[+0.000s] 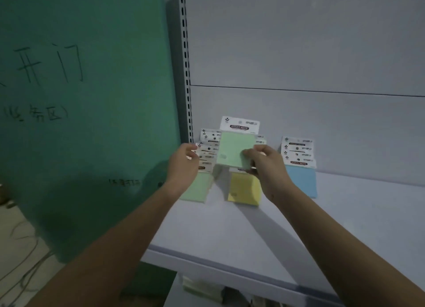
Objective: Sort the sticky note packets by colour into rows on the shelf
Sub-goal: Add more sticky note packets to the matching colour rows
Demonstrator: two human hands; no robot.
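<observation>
Head view: right hand (264, 162) pinches a green sticky note packet (235, 151) at its lower right corner, thumb on the front face and the other fingers curled behind, holding it upright above the shelf (345, 226) with the white header card on top. Left hand (184, 162) sits just left of that packet, fingers curled onto the header cards of the green row (200, 180); whether it truly grips one or only steadies the pile cannot be told. Directly below the right-hand fingers lies the yellow row (245, 189), its upper part hidden behind the held packet and the hand. Further right of the fingers, apart from the yellow, lies the blue row (300, 168), several overlapped packets with headers fanned toward the back panel. Beyond the left hand stands the slotted shelf upright (187, 77), then a green board (80, 100) with handwritten marks. Judgement on progress: three colour rows are already laid out, so sorting looks well advanced. The held green packet is not yet placed and most likely belongs on the green row under the left hand. No other loose packets show on this shelf; pale items on the lower shelf (202, 288) are too dim to identify.
</observation>
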